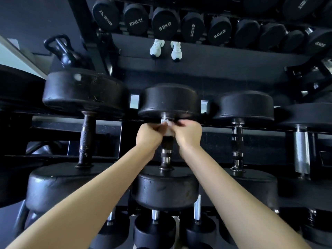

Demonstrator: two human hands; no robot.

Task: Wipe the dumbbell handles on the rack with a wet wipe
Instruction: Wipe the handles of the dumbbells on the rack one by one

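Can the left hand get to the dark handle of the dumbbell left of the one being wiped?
Probably yes. The dark handle lies bare, nothing in front of it, just left of the left hand. That hand would first have to let go of the wipe on the middle handle.

White weight marks, seen reversed, stand on the round ends of the top-row dumbbells. The far-left end [106, 19] and second end [136, 22] read 17.5KG, the third end [165, 26] reads 25KG, and the fourth end [192, 30] and fifth end [219, 34] read 20KG. Lettering farther right is too blurred to read.
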